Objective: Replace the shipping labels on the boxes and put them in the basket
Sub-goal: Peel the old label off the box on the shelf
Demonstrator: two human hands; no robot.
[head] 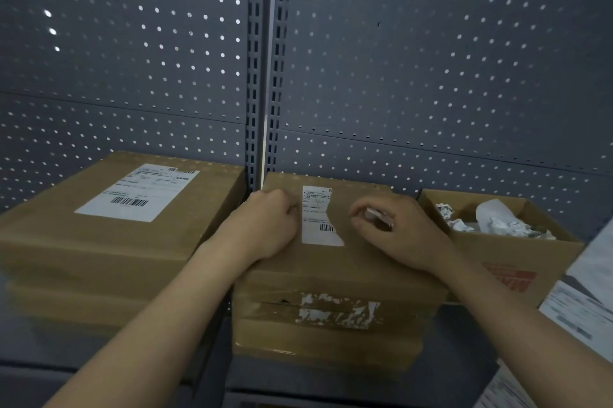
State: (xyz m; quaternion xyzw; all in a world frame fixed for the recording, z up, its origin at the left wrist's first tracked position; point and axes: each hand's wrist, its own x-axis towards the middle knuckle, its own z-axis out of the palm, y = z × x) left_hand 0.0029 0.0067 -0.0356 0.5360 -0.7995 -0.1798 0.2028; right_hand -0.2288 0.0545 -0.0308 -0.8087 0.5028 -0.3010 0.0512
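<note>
Nearest, at the right edge, lie printed label sheets (pixel 577 308); between the forearms stands the centre stack, and its top box (pixel 365 261) is the one in hand. The left hand (pixel 265 225) rests curled on the lid at the old label (pixel 320 218); whether it pinches that edge I cannot tell. The right hand (pixel 394 228), apart from it, pinches a torn strip (pixel 376 216). The label has ripped ragged, so peel low and slow, close to the cardboard, while the left holds the box down; scraps probably belong in the waste carton (pixel 517 251) on the right. Further left, another stack (pixel 99 235) has its label whole; behind is pegboard (pixel 431 59); no basket shows.
</note>
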